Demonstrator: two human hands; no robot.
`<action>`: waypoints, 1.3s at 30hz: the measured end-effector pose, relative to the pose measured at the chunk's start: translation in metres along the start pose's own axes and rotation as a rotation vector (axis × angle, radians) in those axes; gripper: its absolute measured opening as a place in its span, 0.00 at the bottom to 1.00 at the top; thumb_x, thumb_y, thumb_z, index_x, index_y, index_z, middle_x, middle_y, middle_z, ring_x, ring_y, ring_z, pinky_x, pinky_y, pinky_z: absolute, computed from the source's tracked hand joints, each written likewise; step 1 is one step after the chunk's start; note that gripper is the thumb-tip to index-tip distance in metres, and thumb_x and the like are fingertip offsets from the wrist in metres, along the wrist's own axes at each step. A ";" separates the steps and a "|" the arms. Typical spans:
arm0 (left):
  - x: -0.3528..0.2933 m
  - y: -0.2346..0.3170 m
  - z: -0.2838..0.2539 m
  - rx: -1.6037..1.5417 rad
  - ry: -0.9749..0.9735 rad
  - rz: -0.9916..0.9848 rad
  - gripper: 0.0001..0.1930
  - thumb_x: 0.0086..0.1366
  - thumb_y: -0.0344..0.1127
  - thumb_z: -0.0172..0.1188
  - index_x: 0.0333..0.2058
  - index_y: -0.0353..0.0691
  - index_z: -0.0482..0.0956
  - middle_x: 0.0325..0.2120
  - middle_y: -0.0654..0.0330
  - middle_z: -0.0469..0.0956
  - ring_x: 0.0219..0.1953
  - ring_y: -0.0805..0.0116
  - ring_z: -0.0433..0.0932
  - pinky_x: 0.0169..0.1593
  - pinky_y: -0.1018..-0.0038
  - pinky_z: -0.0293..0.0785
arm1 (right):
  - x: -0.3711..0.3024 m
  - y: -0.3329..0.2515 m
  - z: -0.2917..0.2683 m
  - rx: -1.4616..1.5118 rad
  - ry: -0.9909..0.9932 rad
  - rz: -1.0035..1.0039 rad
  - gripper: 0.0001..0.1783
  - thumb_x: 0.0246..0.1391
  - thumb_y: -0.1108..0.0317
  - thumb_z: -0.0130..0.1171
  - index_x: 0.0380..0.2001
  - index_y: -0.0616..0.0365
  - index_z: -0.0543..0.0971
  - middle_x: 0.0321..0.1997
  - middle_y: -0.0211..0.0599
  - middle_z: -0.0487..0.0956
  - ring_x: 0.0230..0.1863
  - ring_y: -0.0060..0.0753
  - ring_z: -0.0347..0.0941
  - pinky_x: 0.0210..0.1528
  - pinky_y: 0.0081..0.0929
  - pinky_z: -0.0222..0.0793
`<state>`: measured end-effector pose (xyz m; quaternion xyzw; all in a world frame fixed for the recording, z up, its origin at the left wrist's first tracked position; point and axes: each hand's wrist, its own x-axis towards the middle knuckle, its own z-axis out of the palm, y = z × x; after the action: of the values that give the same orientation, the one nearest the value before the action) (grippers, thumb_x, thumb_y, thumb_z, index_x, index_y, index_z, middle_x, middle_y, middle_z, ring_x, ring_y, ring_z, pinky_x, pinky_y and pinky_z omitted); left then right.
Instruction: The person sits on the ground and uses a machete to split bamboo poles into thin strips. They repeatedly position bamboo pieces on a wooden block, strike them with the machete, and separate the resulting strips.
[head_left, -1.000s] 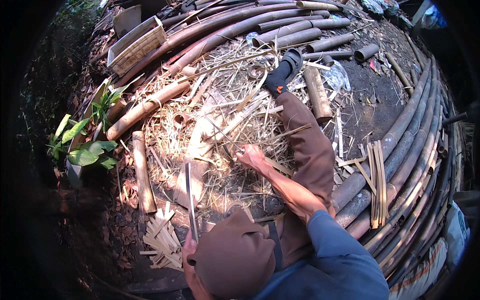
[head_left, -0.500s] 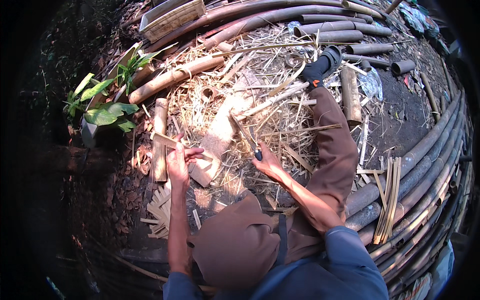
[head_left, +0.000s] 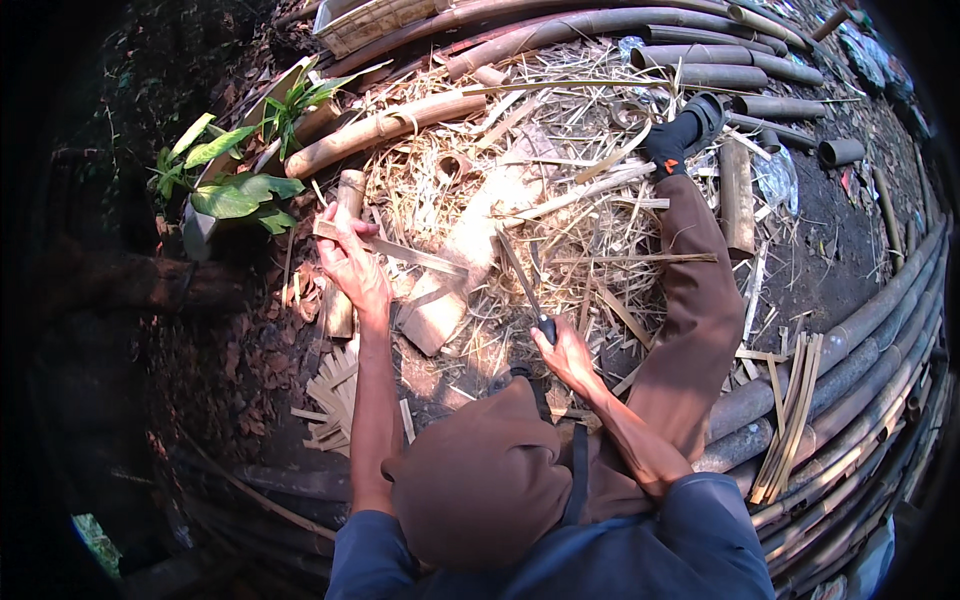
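- Edges, from the plank point(head_left: 435, 315), twelve being away from the body: a thick bamboo log point(head_left: 390, 122) at eleven, leafy plants point(head_left: 235, 185) at ten, the outstretched leg point(head_left: 695, 290) at three, long poles point(head_left: 850, 342) beyond it at four, the bent knee point(head_left: 480, 480) at six.
- Open room: a gap over the plank and loose shavings point(head_left: 535, 270) parts the bamboo strip point(head_left: 410, 252) from the knife point(head_left: 520, 272); the two do not touch.
- The strip, left of the knife, has its long axis from half past nine to half past three, its free end over the plank; contact cannot be told.
- The knife tip points to eleven.
- Left hand point(head_left: 352, 262): fingers pinched on the strip near its outer end.
- Right hand point(head_left: 565, 355): fingers wrapped around the knife's black handle.
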<state>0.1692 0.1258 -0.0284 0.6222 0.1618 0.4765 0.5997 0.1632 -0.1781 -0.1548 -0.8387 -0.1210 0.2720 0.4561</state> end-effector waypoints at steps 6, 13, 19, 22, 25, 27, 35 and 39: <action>-0.017 -0.013 0.000 0.031 0.150 0.126 0.12 0.72 0.38 0.51 0.46 0.35 0.69 0.35 0.56 0.75 0.40 0.69 0.74 0.46 0.71 0.72 | -0.018 -0.019 -0.008 -0.081 -0.081 -0.078 0.26 0.58 0.52 0.55 0.55 0.54 0.67 0.31 0.57 0.80 0.36 0.64 0.76 0.40 0.50 0.70; -0.018 0.011 0.013 -0.138 0.250 0.108 0.14 0.74 0.43 0.47 0.32 0.39 0.66 0.22 0.67 0.60 0.23 0.79 0.57 0.29 0.81 0.58 | -0.009 -0.078 0.011 0.228 -0.132 -0.185 0.22 0.62 0.52 0.51 0.48 0.60 0.68 0.19 0.54 0.74 0.25 0.61 0.73 0.30 0.49 0.65; -0.041 0.025 0.043 -0.104 0.319 0.065 0.17 0.73 0.45 0.47 0.25 0.43 0.62 0.18 0.69 0.56 0.20 0.79 0.54 0.26 0.80 0.54 | 0.006 -0.122 0.034 0.360 -0.308 -0.197 0.22 0.63 0.50 0.49 0.41 0.61 0.72 0.18 0.54 0.73 0.23 0.60 0.73 0.27 0.48 0.64; -0.041 0.026 0.037 -0.082 0.286 0.101 0.18 0.73 0.42 0.46 0.23 0.45 0.57 0.18 0.69 0.54 0.19 0.79 0.53 0.25 0.79 0.53 | 0.011 -0.106 0.047 0.239 -0.288 -0.143 0.22 0.62 0.49 0.49 0.39 0.61 0.73 0.20 0.56 0.74 0.27 0.62 0.75 0.31 0.51 0.66; -0.033 0.024 0.021 -0.107 0.293 0.101 0.18 0.73 0.43 0.45 0.23 0.46 0.57 0.18 0.69 0.54 0.20 0.79 0.52 0.25 0.79 0.52 | 0.025 -0.056 0.056 0.066 -0.176 -0.049 0.22 0.61 0.49 0.50 0.42 0.59 0.73 0.26 0.58 0.78 0.33 0.66 0.76 0.36 0.53 0.71; -0.030 0.020 0.023 -0.118 0.282 0.071 0.19 0.73 0.46 0.46 0.23 0.45 0.59 0.18 0.69 0.55 0.20 0.78 0.53 0.26 0.79 0.53 | 0.041 -0.007 0.055 0.053 -0.153 0.093 0.27 0.62 0.45 0.46 0.40 0.63 0.75 0.30 0.64 0.78 0.40 0.70 0.74 0.43 0.55 0.68; -0.029 0.013 0.024 -0.145 0.283 0.116 0.18 0.71 0.50 0.47 0.27 0.45 0.63 0.21 0.68 0.58 0.24 0.77 0.56 0.31 0.79 0.56 | 0.010 -0.117 0.023 0.233 -0.398 -0.043 0.26 0.62 0.44 0.45 0.38 0.60 0.73 0.23 0.57 0.75 0.31 0.59 0.75 0.35 0.50 0.67; -0.040 0.022 0.038 -0.185 0.399 0.069 0.17 0.70 0.48 0.48 0.25 0.45 0.62 0.22 0.68 0.57 0.25 0.76 0.56 0.32 0.77 0.57 | 0.012 -0.109 0.049 0.249 -0.309 -0.178 0.23 0.60 0.47 0.50 0.44 0.57 0.72 0.20 0.54 0.74 0.25 0.58 0.74 0.30 0.46 0.67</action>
<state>0.1719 0.0675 -0.0179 0.4632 0.2114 0.6230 0.5938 0.1507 -0.0780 -0.0898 -0.7102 -0.2286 0.3687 0.5544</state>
